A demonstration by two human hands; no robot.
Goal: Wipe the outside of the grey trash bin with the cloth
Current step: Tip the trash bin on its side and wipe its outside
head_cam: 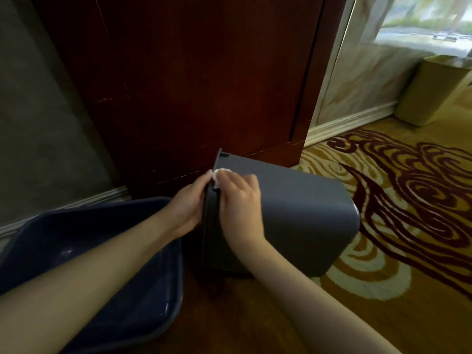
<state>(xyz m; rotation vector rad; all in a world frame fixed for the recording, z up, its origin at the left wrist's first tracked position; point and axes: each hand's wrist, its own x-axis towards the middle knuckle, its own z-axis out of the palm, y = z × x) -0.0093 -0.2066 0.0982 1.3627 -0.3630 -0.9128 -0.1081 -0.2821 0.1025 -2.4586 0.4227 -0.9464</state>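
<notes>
The grey trash bin (301,213) lies on its side on the floor, its open rim facing left and its base to the right. My left hand (190,203) grips the rim from the left. My right hand (240,200) presses a small white cloth (219,175) against the bin's upper side just behind the rim. Only a bit of the cloth shows past my fingers.
A dark blue plastic tub (107,251) sits on the floor at the left, touching the bin's rim side. A dark wooden door (191,72) stands right behind. Patterned carpet (408,200) spreads to the right, with a beige bin (429,90) by the wall.
</notes>
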